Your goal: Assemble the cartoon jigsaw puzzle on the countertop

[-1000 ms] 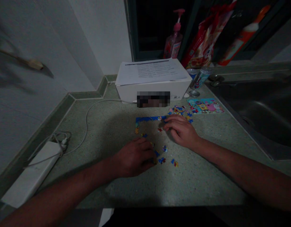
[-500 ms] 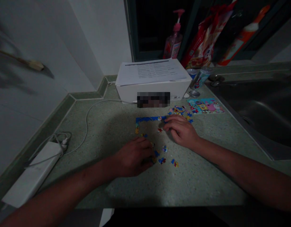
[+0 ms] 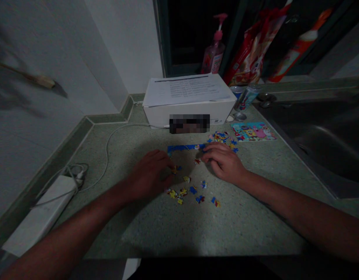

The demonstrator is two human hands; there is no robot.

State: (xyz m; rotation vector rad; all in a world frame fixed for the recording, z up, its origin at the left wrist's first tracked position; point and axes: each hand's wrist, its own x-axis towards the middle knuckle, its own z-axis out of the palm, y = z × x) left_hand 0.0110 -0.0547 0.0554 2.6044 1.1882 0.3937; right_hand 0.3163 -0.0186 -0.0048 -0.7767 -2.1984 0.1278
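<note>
On the green speckled countertop point(image 3: 109, 229) lies a partly joined jigsaw strip point(image 3: 182, 147), blue along its top. My left hand point(image 3: 150, 171) hovers over its left end, thumb and fingers apart, with yellow-and-blue jigsaw pieces point(image 3: 175, 170) by its fingertips. That hand covers the strip's lower left part. At the strip's right end rests my right hand point(image 3: 223, 161), fingers bent and apart, touching it. A red-and-white piece point(image 3: 197, 161) lies just left of my right fingertips. Several loose yellow pieces point(image 3: 173, 193) and blue pieces point(image 3: 193, 189) are scattered nearer to me.
A pile of pieces point(image 3: 220, 137) sits beyond my right hand, beside a colourful cartoon picture card point(image 3: 254, 131). Behind stands a white box point(image 3: 188, 89) with paper on top. A sink point(image 3: 322, 144) is at right; a power strip point(image 3: 42, 214) with a cable lies at left.
My left hand has moved left and away from me, uncovering several yellow pieces. My right hand has stayed at the strip's right end.
</note>
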